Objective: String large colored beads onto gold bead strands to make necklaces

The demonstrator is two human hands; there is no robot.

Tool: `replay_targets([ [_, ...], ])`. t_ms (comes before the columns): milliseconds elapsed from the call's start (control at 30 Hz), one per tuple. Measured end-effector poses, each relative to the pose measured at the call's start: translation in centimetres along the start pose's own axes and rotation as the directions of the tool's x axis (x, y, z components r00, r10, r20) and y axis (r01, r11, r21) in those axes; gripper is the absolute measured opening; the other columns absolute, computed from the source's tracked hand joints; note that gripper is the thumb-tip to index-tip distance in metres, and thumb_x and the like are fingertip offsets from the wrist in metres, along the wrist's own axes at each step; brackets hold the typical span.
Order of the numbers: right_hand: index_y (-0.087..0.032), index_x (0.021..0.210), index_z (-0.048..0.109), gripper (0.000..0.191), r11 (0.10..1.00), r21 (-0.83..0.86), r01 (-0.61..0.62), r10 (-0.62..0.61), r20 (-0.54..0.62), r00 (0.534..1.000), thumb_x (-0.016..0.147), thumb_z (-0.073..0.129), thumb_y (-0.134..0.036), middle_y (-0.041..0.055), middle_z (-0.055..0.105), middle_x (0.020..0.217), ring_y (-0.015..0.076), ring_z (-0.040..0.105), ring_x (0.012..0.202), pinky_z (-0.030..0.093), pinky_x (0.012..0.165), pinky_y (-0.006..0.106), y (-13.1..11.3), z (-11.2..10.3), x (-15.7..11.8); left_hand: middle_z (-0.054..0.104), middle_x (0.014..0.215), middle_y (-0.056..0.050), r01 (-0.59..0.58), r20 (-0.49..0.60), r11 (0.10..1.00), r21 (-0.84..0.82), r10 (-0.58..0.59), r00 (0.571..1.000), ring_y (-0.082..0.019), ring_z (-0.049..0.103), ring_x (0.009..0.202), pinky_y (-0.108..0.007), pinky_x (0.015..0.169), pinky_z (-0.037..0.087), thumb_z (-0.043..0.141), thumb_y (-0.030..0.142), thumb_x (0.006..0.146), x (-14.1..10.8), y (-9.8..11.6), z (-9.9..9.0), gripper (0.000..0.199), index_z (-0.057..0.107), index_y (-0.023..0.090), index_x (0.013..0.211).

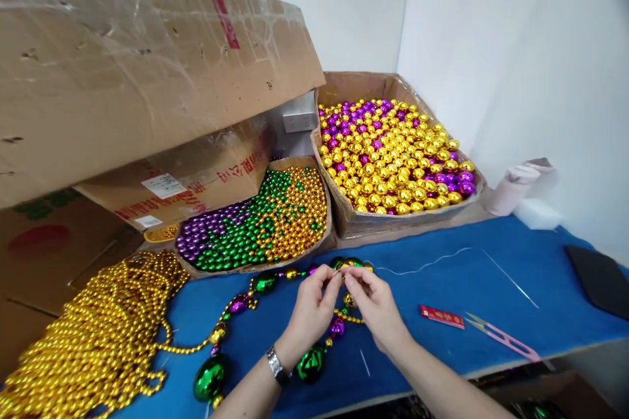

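Note:
My left hand (317, 304), with a watch on the wrist, is closed in a pinch near the middle of the blue cloth. Right beside it, my right hand (371, 301) pinches too, the fingertips almost meeting. What sits between the fingertips is too small to make out. A thin white thread (417, 271) runs right from behind the hands towards a long needle (510, 278). Around and behind my hands lies a string of green, purple and gold beads, with a large green bead (310, 364) below my left hand and another (210, 378) further left.
Gold bead strands (98, 334) pile up at left. Behind stand a box of small beads (260, 219) and a box of larger gold and purple beads (398, 157). A red packet (441, 316), pink snips (506, 337) and a black pad (599, 280) lie at right.

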State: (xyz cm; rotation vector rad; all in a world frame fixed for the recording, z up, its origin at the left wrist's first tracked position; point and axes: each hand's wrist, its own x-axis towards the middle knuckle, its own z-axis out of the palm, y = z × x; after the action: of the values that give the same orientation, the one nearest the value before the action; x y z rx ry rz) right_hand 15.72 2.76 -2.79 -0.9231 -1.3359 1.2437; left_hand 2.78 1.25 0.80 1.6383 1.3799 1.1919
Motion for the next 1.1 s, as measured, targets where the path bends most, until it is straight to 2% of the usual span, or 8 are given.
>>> replay_targets([
  [167, -0.019, 0.084, 0.061, 0.019, 0.979, 0.194, -0.065, 0.068, -0.006, 0.998, 0.084, 0.059, -0.038, 0.0015, 0.061, 0.081, 0.0148, 0.055, 0.077, 0.044, 0.065, 0.024, -0.6, 0.3, 0.8, 0.053, 0.067, 0.001, 0.027, 0.005, 0.999, -0.040, -0.027, 1.000, -0.013, 0.046, 0.063, -0.023, 0.059, 0.036, 0.049, 0.034, 0.086, 0.0, -0.6, -0.2, 0.022, 0.054, 0.017, 0.072],
  [367, -0.022, 0.086, 0.051, 0.023, 0.889, 0.424, -0.175, 0.170, 0.051, 0.984, 0.086, 0.055, -0.045, 0.0002, 0.058, 0.082, 0.0125, 0.056, 0.078, 0.045, 0.063, 0.022, -0.9, -0.5, 1.4, 0.061, 0.075, -0.002, 0.146, -0.053, 0.931, -0.336, -0.173, 0.983, -0.015, 0.053, 0.069, -0.025, 0.066, 0.041, 0.053, 0.035, 0.085, 0.0, -1.1, -1.0, 0.021, 0.058, 0.016, 0.075],
  [467, -0.022, 0.081, 0.049, 0.027, 0.868, 0.452, -0.206, 0.196, 0.069, 0.978, 0.082, 0.060, -0.047, -0.0030, 0.052, 0.070, 0.0088, 0.051, 0.062, 0.036, 0.046, 0.015, 0.0, -0.7, 1.8, 0.058, 0.069, 0.000, 0.148, -0.057, 0.898, -0.415, -0.188, 0.981, -0.013, 0.050, 0.064, -0.023, 0.062, 0.039, 0.056, 0.034, 0.083, 0.0, -1.8, -0.9, 0.021, 0.057, 0.016, 0.071],
  [567, -0.021, 0.077, 0.047, 0.029, 0.875, 0.434, -0.213, 0.206, 0.064, 0.977, 0.082, 0.059, -0.048, -0.0052, 0.046, 0.062, 0.0058, 0.040, 0.049, 0.018, 0.036, 0.014, 1.4, -0.7, 2.0, 0.056, 0.065, 0.001, 0.157, -0.078, 0.886, -0.437, -0.211, 0.974, -0.011, 0.047, 0.060, -0.022, 0.059, 0.038, 0.057, 0.034, 0.082, 0.1, -2.8, -0.5, 0.023, 0.056, 0.016, 0.067],
  [633, -0.022, 0.079, 0.048, 0.027, 0.894, 0.399, -0.203, 0.195, 0.061, 0.979, 0.084, 0.056, -0.047, -0.0052, 0.047, 0.063, 0.0054, 0.038, 0.048, 0.017, 0.036, 0.014, 2.0, -0.6, 2.0, 0.057, 0.066, 0.000, 0.179, -0.086, 0.875, -0.450, -0.242, 0.966, -0.011, 0.048, 0.060, -0.022, 0.059, 0.038, 0.056, 0.034, 0.083, 0.2, -3.3, -0.3, 0.025, 0.056, 0.015, 0.067],
  [833, -0.020, 0.086, 0.055, 0.021, 0.977, 0.189, -0.095, 0.080, 0.088, 0.993, 0.089, 0.053, -0.040, -0.0013, 0.055, 0.070, 0.0078, 0.050, 0.057, 0.033, 0.045, 0.016, 1.8, -0.4, 2.2, 0.064, 0.078, -0.005, 0.249, -0.025, 0.848, -0.468, -0.294, 0.956, -0.012, 0.053, 0.064, -0.023, 0.061, 0.042, 0.060, 0.034, 0.080, 0.4, -3.2, -1.0, 0.021, 0.062, 0.013, 0.080],
  [1000, -0.018, 0.078, 0.061, 0.022, 0.998, 0.008, 0.061, -0.061, 0.178, 0.982, 0.087, 0.055, -0.037, 0.0073, 0.054, 0.116, 0.0090, 0.058, 0.065, 0.047, 0.069, 0.027, 0.4, -0.7, 2.7, 0.065, 0.077, -0.004, 0.230, -0.051, 0.892, -0.388, -0.270, 0.962, -0.013, 0.056, 0.065, -0.024, 0.062, 0.045, 0.068, 0.029, 0.074, 0.2, -2.4, -1.7, 0.017, 0.065, 0.014, 0.081],
  [1100, -0.018, 0.079, 0.061, 0.020, 0.993, -0.054, 0.108, -0.092, 0.237, 0.967, 0.088, 0.053, -0.034, 0.0079, 0.048, 0.127, 0.0072, 0.058, 0.059, 0.048, 0.069, 0.029, -0.3, -0.8, 3.0, 0.065, 0.074, -0.003, 0.218, -0.086, 0.922, -0.321, -0.258, 0.962, -0.014, 0.058, 0.062, -0.025, 0.060, 0.046, 0.069, 0.029, 0.072, 0.1, -2.3, -1.7, 0.018, 0.064, 0.015, 0.080],
])
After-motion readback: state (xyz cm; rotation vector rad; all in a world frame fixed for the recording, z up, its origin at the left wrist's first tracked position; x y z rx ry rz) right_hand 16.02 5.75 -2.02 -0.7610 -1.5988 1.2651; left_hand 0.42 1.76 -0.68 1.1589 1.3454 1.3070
